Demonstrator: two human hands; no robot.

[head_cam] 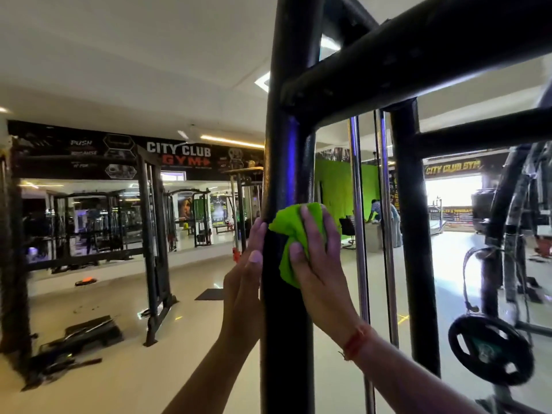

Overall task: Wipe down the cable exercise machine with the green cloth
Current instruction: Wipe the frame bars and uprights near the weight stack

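Two bare forearms are being raised from the bottom centre of the frame toward a thick black upright post [283,294] of the cable exercise machine [418,64], which is filling the centre and upper right. A green cloth [291,231] is being pressed against the right face of the post, just right of centre, by the right hand [316,258]; its fingers are lying spread and fairly straight over the bunched fabric, flattening it to the metal rather than clenching it. The left hand [246,273] is being rested on the left side of the post, fingers extended, nothing grasped. The cloth is looking soft, light and easily crumpled, so it is probably best held by a gathered wad under the palm. The post is looking rigid and fixed. A weight plate [490,348] is hanging at lower right.
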